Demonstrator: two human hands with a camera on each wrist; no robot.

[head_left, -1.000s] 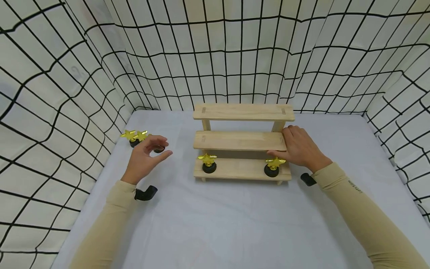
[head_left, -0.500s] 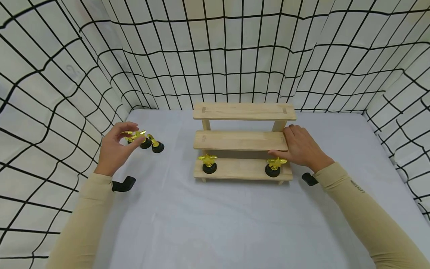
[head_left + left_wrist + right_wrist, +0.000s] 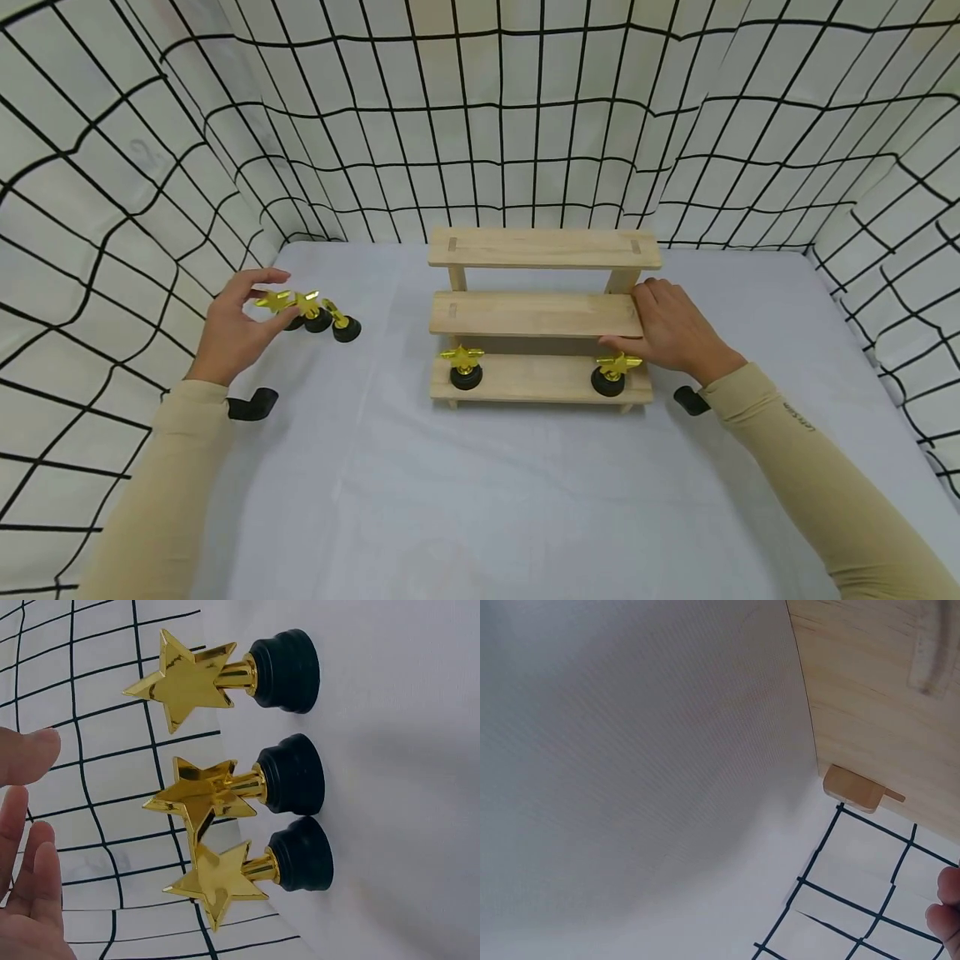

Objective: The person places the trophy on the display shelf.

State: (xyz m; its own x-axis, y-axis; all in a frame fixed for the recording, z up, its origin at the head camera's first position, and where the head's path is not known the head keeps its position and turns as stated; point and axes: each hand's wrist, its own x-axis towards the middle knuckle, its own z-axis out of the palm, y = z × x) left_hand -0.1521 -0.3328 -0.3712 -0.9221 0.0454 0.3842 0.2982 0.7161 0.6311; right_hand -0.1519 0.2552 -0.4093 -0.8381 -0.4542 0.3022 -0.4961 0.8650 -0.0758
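My left hand [image 3: 238, 321] is by three gold star trophies with black bases at the left of the table. The left wrist view shows an upper trophy [image 3: 289, 671], a middle trophy [image 3: 292, 774] and a lower trophy [image 3: 301, 853], all standing apart from my fingers [image 3: 46, 881]. The thumb and fingers are spread with a gap between them and hold nothing. My right hand [image 3: 678, 329] grips the right end of the middle tier of a three-tier wooden shelf [image 3: 536, 314], thumb at the front edge. Just its fingertips [image 3: 946, 911] show in the right wrist view.
On the lowest tier stand two more star trophies, a left one [image 3: 466, 369] and a right one [image 3: 609, 375]. White cloth covers the table [image 3: 480, 492]. Black grid netting [image 3: 517, 108] over white walls encloses the back and both sides.
My left hand has moved left, from beside the nearest trophy to the far-left one, uncovering the others. My right hand keeps its grip on the shelf.
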